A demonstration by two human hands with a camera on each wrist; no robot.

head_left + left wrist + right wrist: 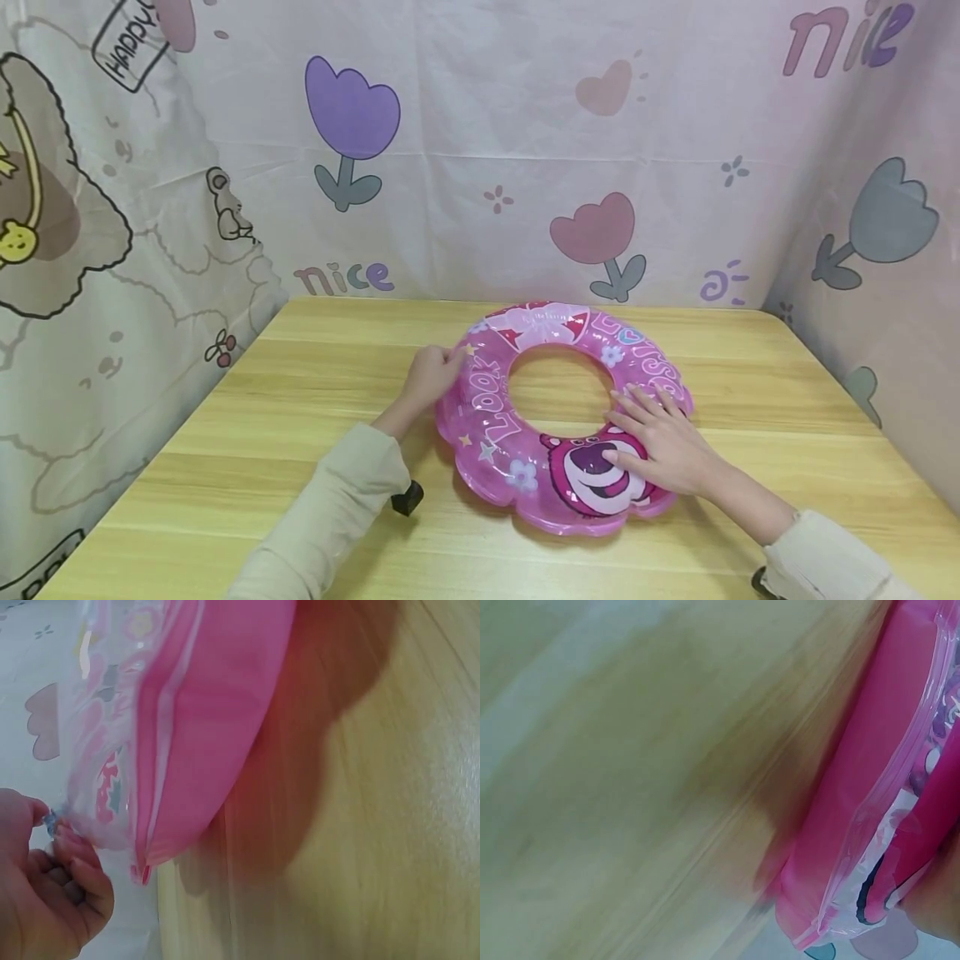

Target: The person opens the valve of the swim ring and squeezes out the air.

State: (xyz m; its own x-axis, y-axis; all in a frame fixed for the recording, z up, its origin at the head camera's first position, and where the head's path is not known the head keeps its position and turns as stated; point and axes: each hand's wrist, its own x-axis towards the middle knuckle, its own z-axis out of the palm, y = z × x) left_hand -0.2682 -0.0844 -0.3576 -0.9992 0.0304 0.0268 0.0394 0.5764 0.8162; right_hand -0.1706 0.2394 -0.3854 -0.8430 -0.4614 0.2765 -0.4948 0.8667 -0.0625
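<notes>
A pink inflatable swim ring (491, 400), printed with a bear face, flowers and lettering, lies plump on the wooden table. At its left edge my left hand (431, 379) pinches the ring's small clear air valve (51, 822) between thumb and forefinger, the other fingers curled below. My right hand (667, 446) rests on the ring's near right part with fingers spread, partly covering the bear face (592, 479). In the right wrist view, the ring's pink side (870, 750) fills the right, with only a bit of my hand (939, 896) showing at the edge.
The wooden table (247, 450) ends in front of a pale curtain (465, 108) printed with tulips and hearts, which also hangs at both sides. A small black block (407, 498) shows beside my left sleeve (322, 517).
</notes>
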